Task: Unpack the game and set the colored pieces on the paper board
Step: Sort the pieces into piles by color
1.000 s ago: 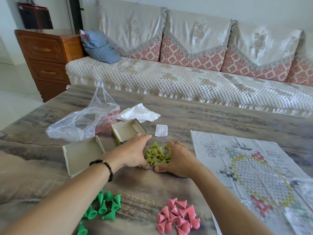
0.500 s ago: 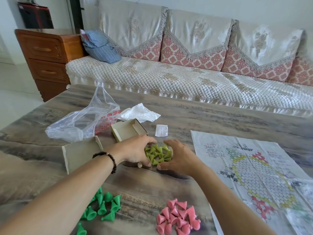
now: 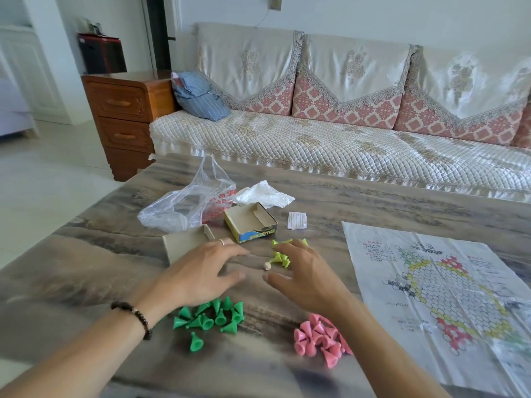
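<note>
pink pieces (image 3: 319, 338): lying in a heap at lower centre of the frame, on the desk (image 3: 86, 254), just left of the paper board (image 3: 448, 294).
green pieces (image 3: 211, 315): sitting in a loose heap lower centre-left, one stray cone nearer the camera.
left hand (image 3: 201, 271): hovering palm-down mid-frame, fingers spread and relaxed, gripping nothing; ring and beaded bracelet showing.
right hand (image 3: 301, 271): hovering palm-down beside it, fingers spread over the lime pieces (image 3: 280, 258); can't tell if the fingertips are touching them.
die (image 3: 267, 266): small pale cube sitting between the two hands, just left of the lime heap.
board: lying unfolded and creased at right of the frame, printed track bare, no pieces standing on it.
box tray (image 3: 250, 225): sitting open and looking empty past the hands; second box half (image 3: 184, 245) lying to its left, partly hidden by the left hand.
progress: unpacking looking done, three colours sorted into heaps; placing on the board looking not yet started, so most of the task is remaining.
wrappings: clear plastic bag (image 3: 186, 208), white crumpled bag (image 3: 264, 195) and a small paper slip (image 3: 297, 220) lying behind the box.
room: grey wood-grain desk, quilted sofa (image 3: 330, 145) running across the top, blue cushion and wooden drawer unit (image 3: 126, 122) standing upper left.
</note>
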Motion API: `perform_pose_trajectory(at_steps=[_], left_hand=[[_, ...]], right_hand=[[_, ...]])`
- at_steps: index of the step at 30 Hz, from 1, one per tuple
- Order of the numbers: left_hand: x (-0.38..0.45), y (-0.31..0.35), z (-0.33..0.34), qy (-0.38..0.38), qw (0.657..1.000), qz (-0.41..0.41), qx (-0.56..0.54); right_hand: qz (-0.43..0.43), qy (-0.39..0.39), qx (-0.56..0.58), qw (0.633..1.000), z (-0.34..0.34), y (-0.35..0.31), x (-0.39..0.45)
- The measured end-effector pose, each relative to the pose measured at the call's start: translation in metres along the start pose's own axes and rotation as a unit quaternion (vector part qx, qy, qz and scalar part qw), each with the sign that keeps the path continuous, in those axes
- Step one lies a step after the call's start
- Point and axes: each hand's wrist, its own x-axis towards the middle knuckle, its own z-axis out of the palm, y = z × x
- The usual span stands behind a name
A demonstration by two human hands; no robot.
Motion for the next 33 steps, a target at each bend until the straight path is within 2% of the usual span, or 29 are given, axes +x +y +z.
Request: perform_pose_trajectory(at_steps=[5,8,12,17,23,33], left_hand=[[-0.058,-0.022,-0.005,0.031,0.999,-0.001,-0.041],[-0.086,-0.027,-0.003,0.014,0.999,0.005,-0.046],[-0.097,-0.032,0.017,-0.024,1.000,-0.013,0.008],[-0.084,-0.046,0.033,0.039,0.999,0.012,-0.010],[-0.079,-0.056,0.033,0.081,0.996,0.008,-0.046],[-0.074,-0.056,0.037,0.121,0.992,0.015,-0.040]], right_hand=[[-0.047,-0.013,0.027,0.998,0.030,-0.039,-0.018],[-0.048,-0.036,0.048,0.997,0.047,-0.053,-0.031],[-0.041,-0.079,0.060,0.994,0.057,-0.058,-0.042],[-0.037,-0.083,0.064,0.994,0.071,-0.059,-0.041],[-0.075,-0.085,0.042,0.993,0.084,-0.059,-0.017],[-0.099,0.033,0.021,0.994,0.102,-0.052,-0.019]])
